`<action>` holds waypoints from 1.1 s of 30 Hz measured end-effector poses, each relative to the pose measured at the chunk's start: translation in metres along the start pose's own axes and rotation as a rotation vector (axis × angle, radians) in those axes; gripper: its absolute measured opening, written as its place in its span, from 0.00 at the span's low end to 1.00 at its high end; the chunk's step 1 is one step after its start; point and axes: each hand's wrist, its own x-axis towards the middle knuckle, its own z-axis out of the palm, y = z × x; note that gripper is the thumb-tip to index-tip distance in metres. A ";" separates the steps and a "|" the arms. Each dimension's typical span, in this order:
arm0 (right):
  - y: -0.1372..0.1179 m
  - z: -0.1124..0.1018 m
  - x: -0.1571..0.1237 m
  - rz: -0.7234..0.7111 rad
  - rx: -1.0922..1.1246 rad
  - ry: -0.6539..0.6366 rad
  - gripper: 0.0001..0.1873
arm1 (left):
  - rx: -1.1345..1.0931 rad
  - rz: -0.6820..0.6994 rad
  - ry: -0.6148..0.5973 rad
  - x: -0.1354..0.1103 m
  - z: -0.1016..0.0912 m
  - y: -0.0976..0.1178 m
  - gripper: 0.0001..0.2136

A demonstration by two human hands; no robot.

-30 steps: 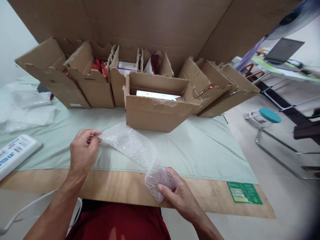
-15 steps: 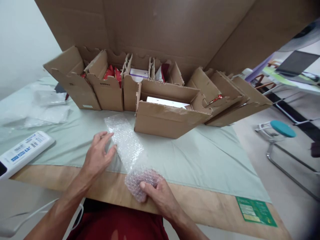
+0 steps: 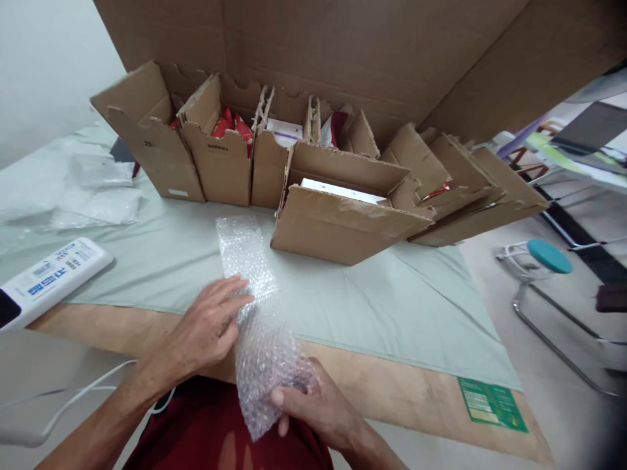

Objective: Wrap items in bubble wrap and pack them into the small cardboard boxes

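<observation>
A strip of clear bubble wrap (image 3: 267, 326) runs from the cloth-covered table over its front edge toward my body. My right hand (image 3: 313, 408) grips its near, bunched end, thumb on top, just past the wooden edge. Whether something is wrapped inside that bunch I cannot tell. My left hand (image 3: 213, 323) lies palm down at the strip's left side, fingers stretched out with their tips on the wrap. The far end of the strip rests flat on the pale green cloth (image 3: 392, 307).
Cardboard bins (image 3: 228, 163) holding red packets and boxes line the back. One bin (image 3: 343, 219) with a white box juts forward. Clear plastic bags (image 3: 98, 189) and a white device (image 3: 56, 277) lie left. A green printed card (image 3: 492, 405) sits at the front right edge.
My right hand has drawn the bunched wrap nearer to my body, past the table edge. My left hand has moved right and closer, onto the strip.
</observation>
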 end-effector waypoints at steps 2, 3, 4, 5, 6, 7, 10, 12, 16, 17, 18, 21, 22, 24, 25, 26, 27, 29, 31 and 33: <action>0.002 0.002 0.001 -0.002 0.003 -0.068 0.21 | -0.225 0.032 -0.046 -0.005 -0.003 0.007 0.22; 0.003 0.003 0.002 -0.008 0.006 -0.092 0.21 | -0.321 0.037 -0.086 -0.008 -0.005 0.010 0.21; 0.004 0.005 0.005 -0.022 0.021 -0.102 0.21 | -0.400 0.031 -0.128 -0.011 -0.007 0.012 0.19; 0.004 0.007 0.009 -0.038 0.051 -0.095 0.21 | -0.469 0.008 -0.161 -0.014 -0.008 0.014 0.18; 0.003 0.009 0.014 -0.061 0.094 -0.073 0.20 | -0.537 -0.030 -0.177 -0.017 -0.009 0.014 0.17; 0.002 0.011 0.021 -0.090 0.140 -0.041 0.20 | -0.612 -0.088 -0.176 -0.021 -0.010 0.014 0.17; -0.008 0.013 0.044 -0.178 0.229 -0.002 0.21 | -0.841 -0.283 -0.102 -0.031 -0.006 0.012 0.25; -0.015 0.010 0.058 -0.214 0.208 -0.044 0.26 | -0.838 -0.388 -0.004 -0.035 0.003 0.012 0.29; -0.025 0.000 0.063 -0.219 -0.085 -0.070 0.24 | -0.437 -0.447 0.274 -0.034 0.022 0.016 0.27; -0.027 -0.003 0.060 -0.243 -0.213 -0.040 0.20 | -0.347 -0.404 0.323 -0.033 0.024 0.017 0.25; -0.029 -0.006 0.058 -0.287 -0.351 0.004 0.16 | -0.279 -0.347 0.351 -0.032 0.026 0.018 0.23; -0.032 -0.015 0.052 -0.482 -0.754 0.165 0.12 | -0.148 -0.223 0.361 -0.029 0.025 0.020 0.19; -0.033 -0.018 0.053 -0.539 -0.870 0.191 0.13 | -0.119 -0.202 0.354 -0.029 0.024 0.021 0.17; -0.032 -0.023 0.056 -0.612 -1.081 0.180 0.15 | -0.078 -0.187 0.337 -0.030 0.021 0.022 0.14; -0.031 -0.024 0.059 -0.629 -1.180 0.156 0.16 | -0.066 -0.187 0.329 -0.031 0.020 0.022 0.12; -0.029 -0.025 0.062 -0.640 -1.275 0.127 0.17 | -0.060 -0.188 0.320 -0.032 0.019 0.023 0.11; -0.027 -0.026 0.065 -0.650 -1.361 0.101 0.17 | -0.058 -0.190 0.310 -0.034 0.018 0.023 0.10; -0.022 -0.027 0.071 -0.682 -1.494 0.074 0.18 | -0.057 -0.190 0.281 -0.037 0.016 0.023 0.08; -0.018 -0.027 0.075 -0.735 -1.568 0.071 0.16 | -0.040 -0.185 0.256 -0.041 0.014 0.023 0.08; -0.016 -0.028 0.077 -0.797 -1.593 0.091 0.15 | -0.012 -0.178 0.249 -0.043 0.011 0.023 0.10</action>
